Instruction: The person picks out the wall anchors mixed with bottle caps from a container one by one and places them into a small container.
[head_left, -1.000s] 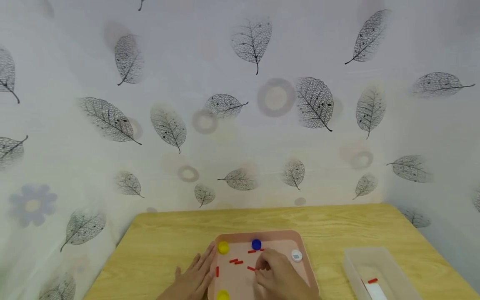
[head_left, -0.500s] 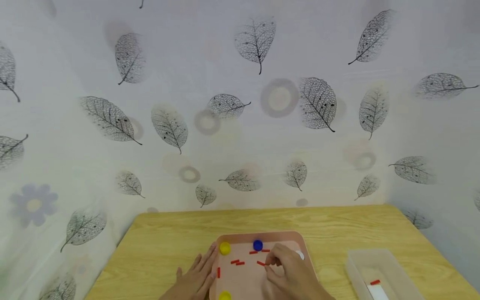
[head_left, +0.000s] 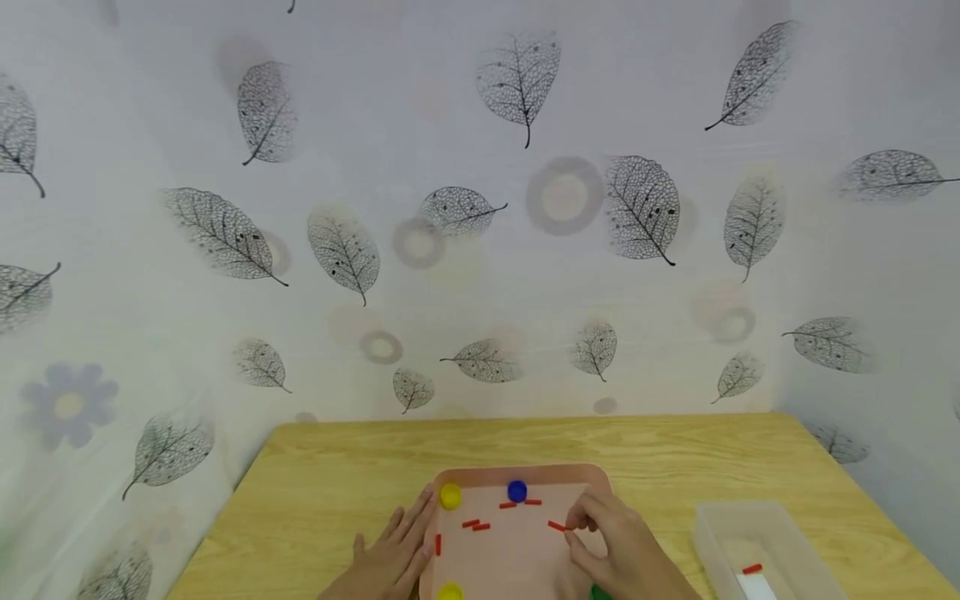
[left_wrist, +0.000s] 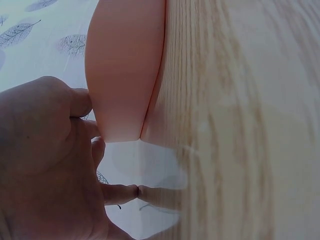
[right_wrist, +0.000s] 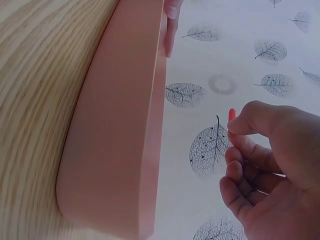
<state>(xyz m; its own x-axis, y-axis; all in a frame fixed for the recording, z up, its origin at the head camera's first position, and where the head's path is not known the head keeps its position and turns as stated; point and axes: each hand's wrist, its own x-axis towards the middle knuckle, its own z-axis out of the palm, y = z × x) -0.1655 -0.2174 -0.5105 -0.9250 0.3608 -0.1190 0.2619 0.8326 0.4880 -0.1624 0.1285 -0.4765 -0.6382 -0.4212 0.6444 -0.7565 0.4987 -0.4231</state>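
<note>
In the head view, a pink tray (head_left: 495,478) lies on the wooden table. My right hand (head_left: 618,550) pinches a small red stick (head_left: 557,526) between thumb and index finger over the tray's right part. The right wrist view shows the tip of that red stick (right_wrist: 232,119) sticking out past the thumb, above the tray rim. My left hand (head_left: 390,554), fingers extended, rests against the tray's left side; the left wrist view shows its fingers at the tray wall (left_wrist: 125,70). Several more red sticks (head_left: 481,527) lie scattered in the tray.
Inside the tray are a blue round cap (head_left: 517,491), yellow round caps (head_left: 450,497) at the left corners, and a green piece (head_left: 600,592) partly under my right hand. A translucent box (head_left: 780,533) holding a red stick and a white piece stands at right.
My right hand has moved to the right across the tray with the red stick. It now hides the white round cap, and a green piece shows below it. My left hand stays put.
</note>
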